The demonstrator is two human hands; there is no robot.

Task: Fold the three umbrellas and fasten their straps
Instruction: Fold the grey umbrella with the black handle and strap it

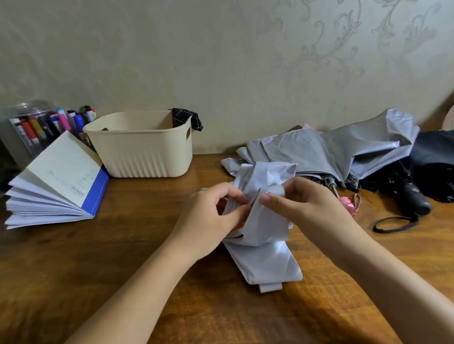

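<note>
A pale lilac-white umbrella [268, 257] lies collapsed in the middle of the wooden table, its fabric bunched and loose at the far end. My left hand [212, 215] and my right hand [299, 207] both pinch folds of its fabric, close together. A fabric tab [270, 287] sticks out at its near end. Behind it a silver-grey umbrella [331, 152] lies loose and unfolded, with a pink handle [347, 204] showing. A black umbrella [443, 164] lies at the far right with its black handle [415, 199] and wrist loop [394, 225] pointing toward me.
A cream plastic basket [142, 145] stands at the back centre-left with a dark checked cloth [188, 118] over its rim. A fanned-open book [56, 182] lies at the left, with a jar of markers [50, 124] behind it. The wall runs along the table's back edge.
</note>
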